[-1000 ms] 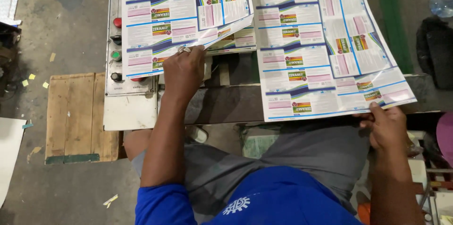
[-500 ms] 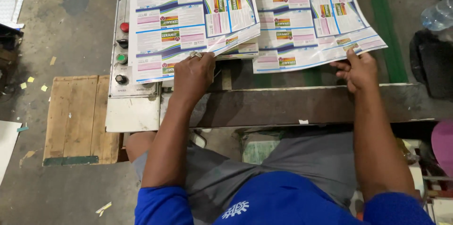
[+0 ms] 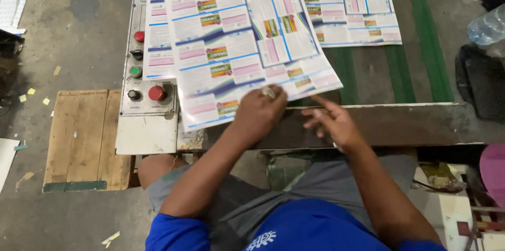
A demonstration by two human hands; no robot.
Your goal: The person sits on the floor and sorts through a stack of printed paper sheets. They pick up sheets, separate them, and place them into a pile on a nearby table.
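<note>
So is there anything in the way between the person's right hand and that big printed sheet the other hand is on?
Nothing visible. The right hand hovers over the dark metal ledge, just beside the printed sheet's near corner, with bare ledge between them. The left hand already rests on the sheet's edge.
</note>
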